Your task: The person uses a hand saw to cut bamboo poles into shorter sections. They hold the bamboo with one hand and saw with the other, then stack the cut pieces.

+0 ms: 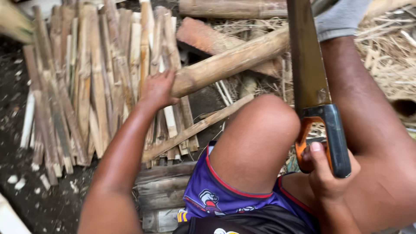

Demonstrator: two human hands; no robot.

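My left hand (157, 89) grips the near end of a thick brown bamboo pole (229, 60) that slants up to the right. My right hand (326, 173) holds the orange and black handle of a handsaw (308, 65). Its long blade runs upward and crosses the pole near the top of the view. My bent knee (260, 130) sits between my two arms. A foot in a grey sock (340, 17) presses near the pole at the upper right.
A pile of split bamboo strips (86, 86) covers the dark ground on the left. Another thick pole (234, 8) lies across the top. Dry straw (390, 52) is at the right, a flat wooden board (162, 190) lies under me.
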